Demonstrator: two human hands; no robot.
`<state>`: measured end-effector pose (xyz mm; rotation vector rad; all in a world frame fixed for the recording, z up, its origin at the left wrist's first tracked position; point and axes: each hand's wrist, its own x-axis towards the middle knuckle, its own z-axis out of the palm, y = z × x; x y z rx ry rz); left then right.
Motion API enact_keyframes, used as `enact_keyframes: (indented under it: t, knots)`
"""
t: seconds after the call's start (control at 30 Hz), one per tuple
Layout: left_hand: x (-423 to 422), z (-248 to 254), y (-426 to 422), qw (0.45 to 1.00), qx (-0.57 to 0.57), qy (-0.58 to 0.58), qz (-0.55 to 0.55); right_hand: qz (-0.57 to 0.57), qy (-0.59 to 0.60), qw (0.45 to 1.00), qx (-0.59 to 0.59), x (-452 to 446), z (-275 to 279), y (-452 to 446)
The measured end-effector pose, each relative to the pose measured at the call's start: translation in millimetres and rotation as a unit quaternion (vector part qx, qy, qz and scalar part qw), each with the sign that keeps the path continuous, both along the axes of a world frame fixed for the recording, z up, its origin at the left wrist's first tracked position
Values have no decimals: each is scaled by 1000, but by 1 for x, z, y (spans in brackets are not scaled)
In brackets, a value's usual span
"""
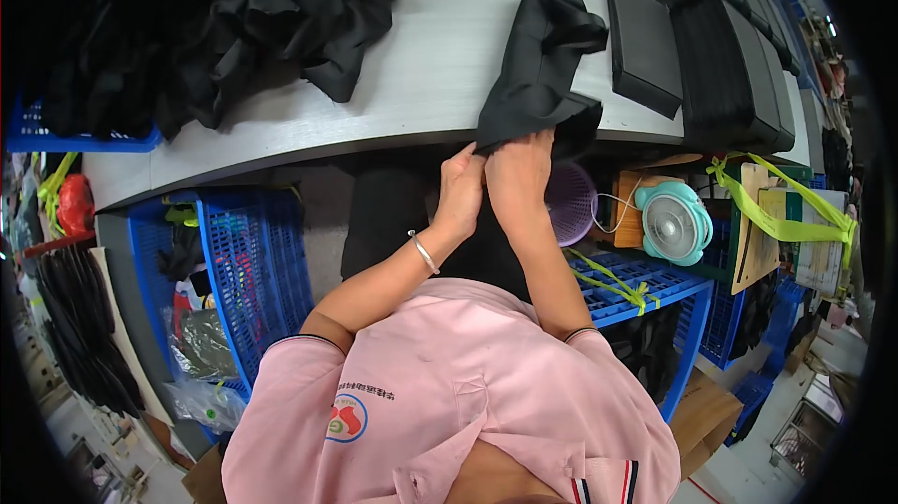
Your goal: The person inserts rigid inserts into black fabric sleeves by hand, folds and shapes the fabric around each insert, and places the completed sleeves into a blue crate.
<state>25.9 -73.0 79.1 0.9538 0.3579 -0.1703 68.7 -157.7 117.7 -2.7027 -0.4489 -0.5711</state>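
Observation:
A black fabric piece lies partly on the grey table, its near end drooping over the front edge. My left hand has thumb and fingers closed on the lower left corner of this cloth. Close beside it, my right hand is at the lower edge of the same cloth, its fingertips tucked under a fold and hidden. The hand looks closed on the cloth. The far end of the piece is folded and curls up at the right.
A heap of black cloth covers the table's left. Stacked black panels and one flat black panel lie right. Below stand a blue crate, a purple basket, a small teal fan and a blue plastic stool.

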Motion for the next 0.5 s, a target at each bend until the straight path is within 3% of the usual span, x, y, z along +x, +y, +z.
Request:
enact_keyframes:
  t: [0.1,0.13,0.2,0.23,0.27,0.33,0.37,0.4,0.43,0.47,0.5]
  knots:
    - [2,22,-5,997,-63,43,-12,3,-59,998,-35,-12,10,10]
    - [1,5,-4,997,-52,43,-32,1,182,981,-68,-12,12,7]
    - [0,-46,0,994,-31,42,-92,-3,108,994,23,-6,-1,6]
    - [1,-37,-1,995,-36,27,-89,-3,68,995,68,-1,-6,6]
    - [-2,-17,-3,995,-41,15,-85,-22,2,1000,-6,-3,8,9]
    - [-10,11,-8,995,-54,-12,-78,-15,6,1000,-19,-16,17,10]
    - [-7,-8,-7,993,-51,-23,-103,-12,1,1000,-26,-16,24,10]
    - [-2,-41,-4,990,-48,-38,-129,-18,168,985,-14,-8,33,12]
    - [2,-45,-1,985,6,20,-172,21,145,989,12,3,-6,1]
    - [7,-43,2,971,55,76,-220,25,149,988,26,1,-1,2]
    - [5,-40,3,979,28,51,-195,29,150,987,43,1,5,4]
